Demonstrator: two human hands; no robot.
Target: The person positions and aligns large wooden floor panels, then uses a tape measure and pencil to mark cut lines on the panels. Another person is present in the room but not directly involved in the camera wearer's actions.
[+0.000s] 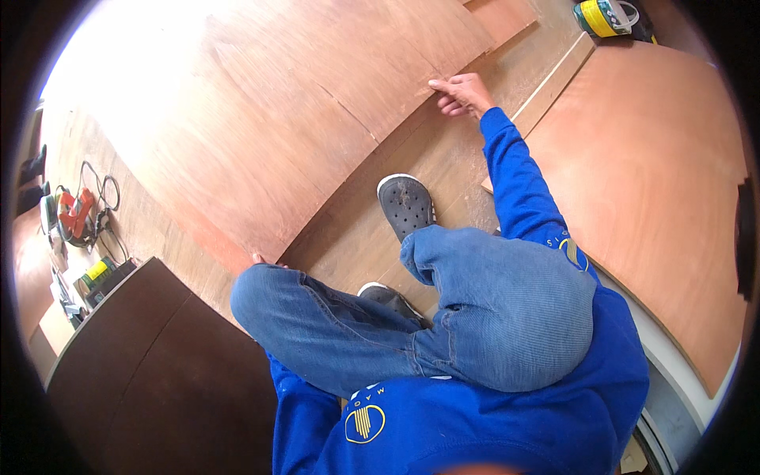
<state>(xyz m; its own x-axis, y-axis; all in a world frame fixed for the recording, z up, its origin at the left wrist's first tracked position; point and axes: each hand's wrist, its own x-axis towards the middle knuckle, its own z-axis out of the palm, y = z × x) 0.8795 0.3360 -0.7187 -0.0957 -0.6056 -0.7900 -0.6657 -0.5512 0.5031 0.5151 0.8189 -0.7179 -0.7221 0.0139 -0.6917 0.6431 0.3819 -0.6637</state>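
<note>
Two hands on one panel: the left hand (pixel 260 260) is at the near-left corner of the large reddish wood panel (pixel 261 134), the right hand (pixel 465 93) well apart from it, toward the far end of the same edge.
Panel's place: in front of the person, over the wooden floor (pixel 400 154), its long edge running diagonally past the feet. A dark band beneath that edge may be shadow from a slight lift; I cannot tell.
Why so wide: probably to steady both ends of the edge, since a thin, broad sheet would swing or bend if held at one point.
Right fingers: thumb and forefinger come near each other at the edge, the others curled below; whether they pinch the wood or only rest there, I cannot tell.
Left fingers: only the tips show past the left knee (pixel 261 297), so their grip cannot be told.
Dark seams: thin, broken lines cross the panel near its edge, perhaps cracks, perhaps a reason for gentle handling.
Crowding, right: another wood panel (pixel 649 158) with a pale wooden strip (pixel 554 85) along its side, close to the right sleeve; a green-and-yellow can (pixel 602 17) beyond.
Crowding, left: a dark brown board (pixel 166 372) beside the leg, and an orange tool (pixel 77 214) with loose cord.
Underfoot: grey shoes (pixel 405 204) near the panel's edge leave the feet little room.
</note>
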